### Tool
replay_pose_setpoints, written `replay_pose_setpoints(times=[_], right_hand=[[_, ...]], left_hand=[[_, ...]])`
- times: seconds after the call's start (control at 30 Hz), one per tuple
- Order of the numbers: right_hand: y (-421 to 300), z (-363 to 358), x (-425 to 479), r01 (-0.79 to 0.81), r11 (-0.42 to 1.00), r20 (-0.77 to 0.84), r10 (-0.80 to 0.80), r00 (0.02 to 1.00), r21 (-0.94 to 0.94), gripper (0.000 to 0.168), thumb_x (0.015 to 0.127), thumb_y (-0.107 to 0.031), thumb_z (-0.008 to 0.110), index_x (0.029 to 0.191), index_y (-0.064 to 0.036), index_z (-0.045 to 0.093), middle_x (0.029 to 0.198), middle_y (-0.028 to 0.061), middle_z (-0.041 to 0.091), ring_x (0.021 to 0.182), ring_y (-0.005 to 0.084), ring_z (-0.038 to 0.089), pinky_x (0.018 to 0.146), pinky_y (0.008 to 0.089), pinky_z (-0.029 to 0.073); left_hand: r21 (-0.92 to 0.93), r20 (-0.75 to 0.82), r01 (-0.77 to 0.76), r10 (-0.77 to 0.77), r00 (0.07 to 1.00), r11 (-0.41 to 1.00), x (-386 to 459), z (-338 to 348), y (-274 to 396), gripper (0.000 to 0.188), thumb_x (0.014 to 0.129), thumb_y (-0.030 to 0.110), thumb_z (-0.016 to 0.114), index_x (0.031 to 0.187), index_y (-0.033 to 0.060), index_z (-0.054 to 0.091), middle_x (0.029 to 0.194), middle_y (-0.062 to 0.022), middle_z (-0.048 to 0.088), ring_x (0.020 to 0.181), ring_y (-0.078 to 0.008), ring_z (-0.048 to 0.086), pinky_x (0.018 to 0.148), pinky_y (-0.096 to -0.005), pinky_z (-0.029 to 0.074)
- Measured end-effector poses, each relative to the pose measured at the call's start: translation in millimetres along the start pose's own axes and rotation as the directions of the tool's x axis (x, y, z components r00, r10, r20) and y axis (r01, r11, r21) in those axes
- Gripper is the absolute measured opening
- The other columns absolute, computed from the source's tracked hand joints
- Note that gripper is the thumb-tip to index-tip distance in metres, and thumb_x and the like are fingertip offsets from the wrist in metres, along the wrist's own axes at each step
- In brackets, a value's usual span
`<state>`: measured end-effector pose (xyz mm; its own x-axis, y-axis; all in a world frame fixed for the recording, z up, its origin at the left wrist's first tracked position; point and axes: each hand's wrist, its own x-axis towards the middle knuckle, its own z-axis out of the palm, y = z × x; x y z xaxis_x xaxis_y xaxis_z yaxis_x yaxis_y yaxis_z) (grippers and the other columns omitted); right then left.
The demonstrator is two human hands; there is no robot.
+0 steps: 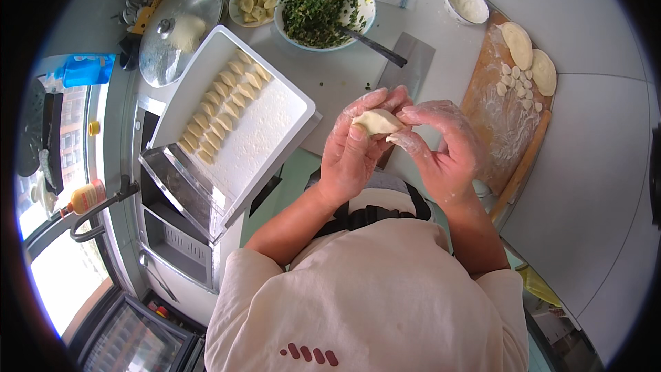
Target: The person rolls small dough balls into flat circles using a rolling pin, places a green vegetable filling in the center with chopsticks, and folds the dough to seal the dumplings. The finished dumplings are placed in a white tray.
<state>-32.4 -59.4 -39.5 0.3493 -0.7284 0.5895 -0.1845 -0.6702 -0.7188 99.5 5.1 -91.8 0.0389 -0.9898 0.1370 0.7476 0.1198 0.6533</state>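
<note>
In front of my chest, my left hand (351, 150) cradles a folded dumpling (378, 121) with its thumb against the near side. My right hand (444, 144) has its index finger and thumb about the dumpling's right end. Flour whitens the fingers of both hands. Behind them a metal cleaver (408, 67) lies flat on the counter. Farther back is a white bowl (369, 13) of chopped green filling (317, 10), with a dark-handled utensil (374, 46) resting in it. Rows of shaped dumplings (224, 121) stand in a floured white tray (263, 139) to the left.
At right, a floured wooden board (485, 93) carries flattened dough pieces (517, 44), several small dough lumps (511, 82) and a rolling pin (524, 160). A flour bowl (467, 2) sits behind it. A glass lid (181, 31) and a dumpling plate (236, 10) are back left. The tray overhangs a sink (178, 248).
</note>
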Motion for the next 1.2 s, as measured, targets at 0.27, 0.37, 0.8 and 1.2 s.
replay_pose_setpoints(times=[0.27,0.37,0.8,1.2], right_hand=[[5,-5,-7,0.127,0.988,0.010,-0.126,0.992,-0.087,0.028,0.075,-0.008,0.080,0.100,-0.005,0.067,0.090,0.0048,0.070,0.079,0.0239,0.066,0.073,0.0353,0.053],[0,-11,-1,0.112,0.976,0.051,-0.104,0.993,-0.184,0.050,0.074,-0.029,0.081,0.116,-0.007,0.064,0.112,0.0082,0.066,0.100,0.0292,0.061,0.089,0.0422,0.047],[-8,-65,-18,-0.078,0.759,0.063,0.155,0.986,-0.646,0.079,0.078,-0.065,0.057,0.140,-0.017,0.049,0.155,0.0097,0.032,0.140,0.0378,0.028,0.109,0.0689,0.010],[-49,-91,-43,-0.348,0.646,-0.210,0.284,0.936,-0.679,0.046,0.099,-0.034,0.041,0.137,-0.014,0.054,0.140,-0.0004,0.051,0.135,0.0260,0.038,0.115,0.0595,0.005]], left_hand=[[0.063,0.037,-0.039,0.036,0.999,0.997,-1,6,-1,0.053,0.104,0.036,0.042,0.146,0.0054,0.032,0.150,-0.0184,0.037,0.137,-0.0311,0.040,0.110,-0.0464,0.038],[-0.009,-0.004,0.056,-0.056,0.998,0.998,-1,3,1,0.054,0.104,0.036,0.042,0.146,0.0036,0.032,0.149,-0.0191,0.037,0.136,-0.0318,0.041,0.109,-0.0454,0.039],[-0.181,0.124,0.556,-0.542,0.831,0.811,27,31,-32,0.058,0.101,0.039,0.047,0.143,0.0010,0.034,0.120,-0.0098,0.056,0.099,-0.0170,0.060,0.078,-0.0276,0.051],[0.180,0.207,0.465,-0.496,0.843,0.867,38,68,-42,0.041,0.104,0.041,0.043,0.115,0.0025,0.055,0.110,-0.0090,0.063,0.098,-0.0165,0.064,0.086,-0.0318,0.052]])
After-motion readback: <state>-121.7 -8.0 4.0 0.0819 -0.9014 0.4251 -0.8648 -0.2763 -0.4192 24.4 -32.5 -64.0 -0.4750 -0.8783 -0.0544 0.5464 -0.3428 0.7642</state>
